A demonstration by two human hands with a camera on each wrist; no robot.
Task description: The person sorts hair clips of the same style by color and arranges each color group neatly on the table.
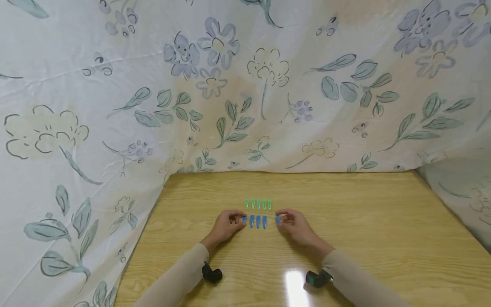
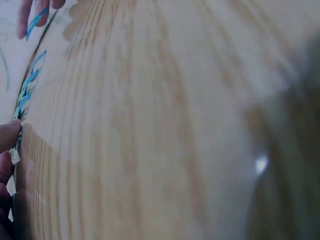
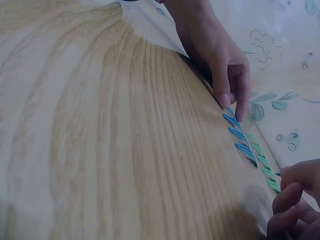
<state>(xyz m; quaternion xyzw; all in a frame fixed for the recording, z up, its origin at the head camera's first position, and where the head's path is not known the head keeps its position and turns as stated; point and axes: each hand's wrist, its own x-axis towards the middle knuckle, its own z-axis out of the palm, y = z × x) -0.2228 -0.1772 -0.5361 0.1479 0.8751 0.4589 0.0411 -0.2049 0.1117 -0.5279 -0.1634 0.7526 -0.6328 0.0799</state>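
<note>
On the wooden table, several green snap hair clips [image 1: 258, 204] lie side by side in a row. Nearer to me is a row of blue snap hair clips [image 1: 258, 222]. My left hand [image 1: 228, 224] pinches the leftmost blue clip [image 1: 244, 219] between thumb and finger, at the end of that row. To the right of the row, my right hand [image 1: 294, 226] holds another blue clip [image 1: 278, 219] by its fingertips, standing apart from the others. In the left wrist view that right-hand clip [image 2: 36, 24] appears slanted; the right wrist view shows only its tip.
A floral cloth [image 1: 264, 85] hangs behind the table and down its left side, with more cloth at the right. The wooden tabletop [image 1: 364, 221] extends on both sides of the clips. Dark wrist devices [image 1: 212, 273] sit by both sleeves.
</note>
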